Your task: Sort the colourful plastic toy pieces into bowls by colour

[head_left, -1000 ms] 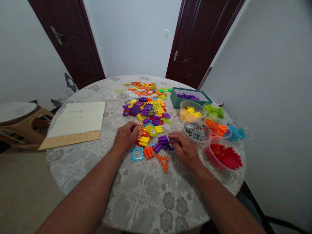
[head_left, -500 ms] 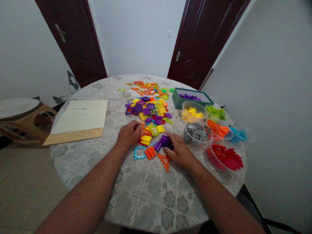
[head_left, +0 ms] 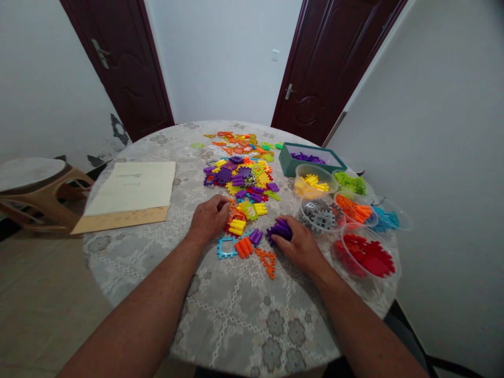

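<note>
My right hand point(head_left: 299, 242) is closed around several purple plastic building pieces point(head_left: 279, 230), just above or on the cloth. Left of it lie a single purple piece point(head_left: 256, 237), an orange ridged piece point(head_left: 244, 247), an orange triangular frame point(head_left: 267, 262) and a light-blue square frame point(head_left: 227, 247). My left hand point(head_left: 210, 218) rests with curled fingers at the edge of some red and orange pieces, beside a yellow ridged piece point(head_left: 237, 227); whether it holds anything is hidden. Beyond both hands sits a mixed heap of toothed pieces point(head_left: 240, 176).
On the right stand clear tubs of sorted pieces: yellow point(head_left: 314, 184), grey point(head_left: 321, 214), orange point(head_left: 354, 209), green point(head_left: 350, 182), blue point(head_left: 388, 218) and red point(head_left: 368, 254). Behind them is a green box point(head_left: 289, 164) with purple pieces. Paper sheets point(head_left: 132, 186) lie at left.
My right hand has moved slightly right, drawing the purple pieces away from the small group and leaving one purple piece behind. My left hand has stayed in place.
</note>
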`<state>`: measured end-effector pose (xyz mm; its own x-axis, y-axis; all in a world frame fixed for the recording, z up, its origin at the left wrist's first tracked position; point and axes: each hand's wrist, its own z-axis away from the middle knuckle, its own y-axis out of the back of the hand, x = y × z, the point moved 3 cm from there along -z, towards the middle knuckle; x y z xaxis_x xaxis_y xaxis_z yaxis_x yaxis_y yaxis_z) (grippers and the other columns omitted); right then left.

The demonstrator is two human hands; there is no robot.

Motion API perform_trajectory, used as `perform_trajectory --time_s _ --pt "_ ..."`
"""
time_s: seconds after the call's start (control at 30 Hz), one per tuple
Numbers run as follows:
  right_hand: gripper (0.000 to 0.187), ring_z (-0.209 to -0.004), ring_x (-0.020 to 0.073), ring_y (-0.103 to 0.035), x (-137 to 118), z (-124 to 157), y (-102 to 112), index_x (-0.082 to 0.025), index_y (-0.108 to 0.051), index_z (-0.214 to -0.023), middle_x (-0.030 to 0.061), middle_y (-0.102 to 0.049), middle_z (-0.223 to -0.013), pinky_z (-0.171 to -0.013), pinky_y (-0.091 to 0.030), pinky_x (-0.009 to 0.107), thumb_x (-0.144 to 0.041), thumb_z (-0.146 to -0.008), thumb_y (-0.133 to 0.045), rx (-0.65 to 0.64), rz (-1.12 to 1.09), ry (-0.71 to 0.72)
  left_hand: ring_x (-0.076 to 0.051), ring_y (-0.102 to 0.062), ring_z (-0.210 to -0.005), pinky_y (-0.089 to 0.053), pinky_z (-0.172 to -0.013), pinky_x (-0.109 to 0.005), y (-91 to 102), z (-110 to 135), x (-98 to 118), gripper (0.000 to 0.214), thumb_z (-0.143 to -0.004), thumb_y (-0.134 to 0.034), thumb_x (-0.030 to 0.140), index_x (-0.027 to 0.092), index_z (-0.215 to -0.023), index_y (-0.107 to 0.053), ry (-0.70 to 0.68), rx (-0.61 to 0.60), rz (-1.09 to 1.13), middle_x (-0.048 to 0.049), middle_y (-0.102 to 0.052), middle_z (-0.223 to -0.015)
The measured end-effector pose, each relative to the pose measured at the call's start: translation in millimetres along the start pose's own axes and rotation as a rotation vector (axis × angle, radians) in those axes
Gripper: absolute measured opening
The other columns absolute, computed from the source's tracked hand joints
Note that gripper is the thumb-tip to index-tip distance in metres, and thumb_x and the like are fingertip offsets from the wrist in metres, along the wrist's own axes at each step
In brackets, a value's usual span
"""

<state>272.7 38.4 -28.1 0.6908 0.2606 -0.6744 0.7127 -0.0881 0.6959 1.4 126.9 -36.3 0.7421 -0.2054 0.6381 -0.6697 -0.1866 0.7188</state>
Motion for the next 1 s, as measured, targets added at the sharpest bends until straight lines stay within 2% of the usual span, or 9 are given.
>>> perform_trajectory --time_s 0.2,0.3,0.4,0.5,0.6,0.67,0.73,0.83,1.0 --pt "0.046 -0.094 0.0219 -0.069 -39 8 15 -0.025 -0.06 -0.137 0.0057 -0.073 -0.109 -0.089 -0.053 0.038 -0.038 -0.094 -0.071 -0.03 -0.053 -0.07 -0.021 -0.071 -0.083 -0.047 -0.076 -0.03 0.7 0 -2 0.031 -0.095 -0.051 0.04 0.023 -0.102 -0.075 -0.011 -0.013 -0.009 -0.0046 -0.079 -0.094" --pt "0.047 -0.091 0.02 -0.069 -63 9 34 -0.029 -0.061 -0.139 0.0043 -0.072 -0.11 -0.084 -0.055 0.035 -0.039 -0.094 -0.072 -0.122 -0.065 -0.048 -0.021 -0.072 -0.085 -0.047 -0.077 -0.03 0.2 -1 -4 0.031 -0.096 -0.05 0.041 0.023 -0.104 -0.074 -0.02 -0.023 -0.023 -0.0044 -0.08 -0.097" --pt "0.048 -0.072 0.0154 -0.066 -67 -10 62 -0.03 -0.06 -0.14 0.0028 -0.072 -0.098 -0.066 -0.055 0.028 -0.039 -0.094 -0.072 -0.189 -0.124 -0.102 -0.021 -0.072 -0.086 -0.048 -0.077 -0.03 -2.1 -1 -7 0.032 -0.097 -0.049 0.042 0.024 -0.105 -0.074 -0.028 -0.043 -0.034 -0.0045 -0.08 -0.1" --pt "0.048 -0.053 0.0116 -0.058 -40 -62 95 -0.027 -0.059 -0.139 -0.0011 -0.067 -0.079 -0.046 -0.047 0.021 -0.031 -0.093 -0.072 -0.189 -0.225 -0.22 -0.021 -0.072 -0.086 -0.048 -0.076 -0.03 -3.9 -1 -9 0.032 -0.098 -0.048 0.044 0.025 -0.106 -0.073 -0.019 -0.053 -0.039 -0.0042 -0.08 -0.1" --pt "0.04 -0.052 0.012 -0.059 2 -134 129 -0.021 -0.064 -0.122 -0.0018 -0.066 -0.071 -0.045 -0.048 0.019 -0.013 -0.084 -0.075 -0.005 -0.314 -0.33 -0.021 -0.072 -0.086 -0.048 -0.076 -0.03 -3.9 -1 -9 0.032 -0.099 -0.047 0.043 0.026 -0.107 -0.072 -0.021 -0.061 -0.036 -0.0041 -0.08 -0.098" --pt "0.03 -0.051 0.0112 -0.057 32 -177 150 -0.018 -0.065 -0.105 -0.0014 -0.064 -0.069 -0.046 -0.05 0.019 -0.005 -0.08 -0.074 0.193 -0.412 -0.479 -0.022 -0.072 -0.086 -0.048 -0.077 -0.031 -3.5 -1 -8 0.032 -0.099 -0.046 0.043 0.026 -0.107 -0.072 -0.02 -0.069 -0.027 -0.0042 -0.08 -0.099" --pt "0.032 -0.056 0.0109 -0.059 53 -211 166 -0.019 -0.062 -0.105 -0.0015 -0.064 -0.074 -0.052 -0.055 0.02 -0.003 -0.08 -0.072 0.298 -0.444 -0.524 -0.022 -0.073 -0.087 -0.048 -0.077 -0.031 -2.9 -1 -8 0.032 -0.099 -0.046 0.042 0.026 -0.107 -0.072 -0.013 -0.069 -0.021 -0.0043 -0.08 -0.1" --pt "0.043 -0.068 0.0129 -0.065 72 -237 182 -0.024 -0.058 -0.116 0.0008 -0.067 -0.091 -0.063 -0.06 0.024 -0.005 -0.079 -0.071 0.396 -0.456 -0.55 -0.022 -0.073 -0.087 -0.049 -0.077 -0.031 -2.8 -1 -8 0.031 -0.099 -0.046 0.041 0.025 -0.108 -0.072 -0.016 -0.068 -0.016 -0.0044 -0.08 -0.102" --pt "0.065 -0.087 0.0162 -0.068 84 -242 185 -0.027 -0.051 -0.137 0.0093 -0.064 -0.121 -0.07 -0.061 0.026 -0.01 -0.077 -0.068 0.516 -0.416 -0.564 -0.022 -0.073 -0.089 -0.049 -0.079 -0.031 -3.5 -1 -9 0.03 -0.099 -0.047 0.041 0.026 -0.106 -0.072 -0.029 -0.058 -0.01 -0.0037 -0.08 -0.1"
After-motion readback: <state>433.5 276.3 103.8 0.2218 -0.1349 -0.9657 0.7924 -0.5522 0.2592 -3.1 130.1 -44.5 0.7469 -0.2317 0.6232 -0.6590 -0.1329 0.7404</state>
